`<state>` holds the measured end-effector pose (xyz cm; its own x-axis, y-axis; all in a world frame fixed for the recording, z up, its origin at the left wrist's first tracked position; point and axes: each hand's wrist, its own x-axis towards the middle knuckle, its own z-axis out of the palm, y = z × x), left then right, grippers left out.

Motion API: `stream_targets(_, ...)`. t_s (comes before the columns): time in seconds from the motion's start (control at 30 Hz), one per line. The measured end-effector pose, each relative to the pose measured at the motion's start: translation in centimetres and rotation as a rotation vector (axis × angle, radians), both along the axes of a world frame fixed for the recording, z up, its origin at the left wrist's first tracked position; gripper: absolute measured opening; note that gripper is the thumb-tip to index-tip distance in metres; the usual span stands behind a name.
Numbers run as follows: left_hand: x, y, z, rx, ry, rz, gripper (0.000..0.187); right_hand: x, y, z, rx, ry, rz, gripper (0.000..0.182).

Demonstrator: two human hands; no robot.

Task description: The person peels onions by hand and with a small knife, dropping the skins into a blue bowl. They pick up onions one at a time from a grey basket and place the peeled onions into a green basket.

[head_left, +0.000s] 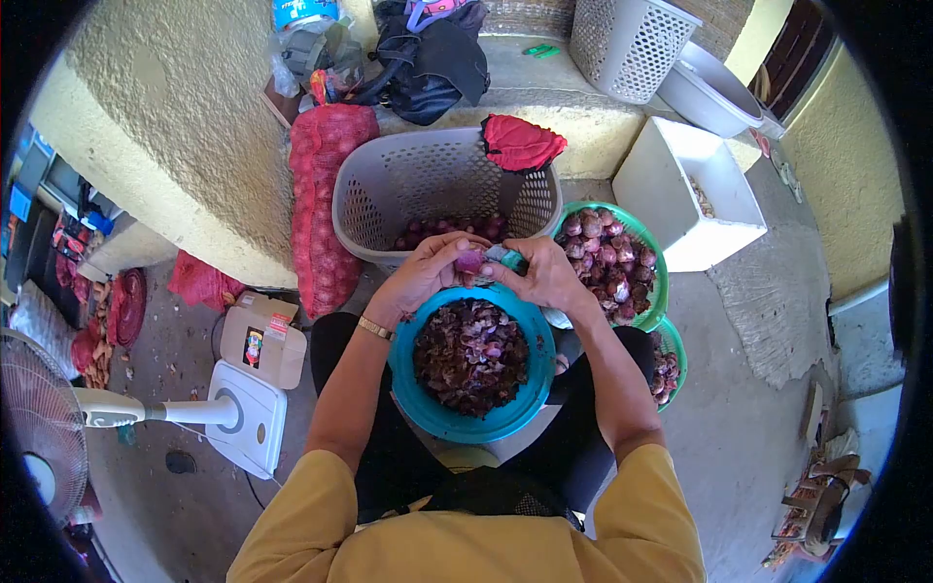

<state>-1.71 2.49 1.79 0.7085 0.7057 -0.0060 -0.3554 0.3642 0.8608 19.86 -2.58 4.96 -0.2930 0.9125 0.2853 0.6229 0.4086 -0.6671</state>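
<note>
My left hand (428,277) is closed around a small purple-red onion (469,260), gripped near the fingertips. Facing it, my right hand (546,274) is closed on a small teal-and-grey thing (503,257), whose kind I cannot make out, close against the onion. Both hands are above the far rim of a blue basin (403,379), which holds a heap of dry onion skins (471,358). Just beyond my hands stands a grey perforated laundry basket (418,155) with red onions (476,229) at its bottom.
At the right are a green basket (664,282) of red onions, a smaller green basket (683,364) and a white box (671,209). A red net sack (326,214) of onions leans at the left. A fan (49,428) and cardboard box (260,340) stand farther left.
</note>
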Motion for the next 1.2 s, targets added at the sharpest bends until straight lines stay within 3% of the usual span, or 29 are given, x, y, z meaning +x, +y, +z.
stream_targets(0.33, -0.3, 0.4, -0.5, 0.022, 0.041, -0.019, 0.033, -0.2, -0.2, -0.2, 0.028, 0.085, 0.071, 0.024)
stream_targets(0.43, -0.2, 0.3, -0.3, 0.021, 0.040, -0.007, 0.033, -0.3, -0.3, 0.5, -0.002, 0.090, 0.057, 0.027)
stream_targets(0.53, 0.1, 0.3, -0.4, -0.002, 0.002, 0.028, 0.033, -0.3, -0.7, 0.9, 0.130, -0.012, 0.063, 0.027)
stream_targets(0.8, -0.3, 0.7, -0.9, -0.023, -0.048, 0.014, 0.036, 0.0, -0.6, -0.3, 0.160, -0.215, 0.118, 0.045)
stream_targets(0.9, -0.1, 0.6, -0.5, -0.018, -0.040, 0.108, 0.035, -0.2, -0.7, 0.1, 0.193, -0.246, 0.172, 0.047)
stream_targets(1.03, -0.4, 1.0, -0.7, -0.052, -0.071, 0.123, 0.033, -0.3, -1.1, 0.9, 0.130, -0.251, 0.227, 0.047)
stream_targets(1.2, -0.3, 0.6, -0.4, -0.042, -0.087, 0.126, 0.032, -0.7, -0.9, 1.2, 0.290, -0.020, 0.015, 0.042)
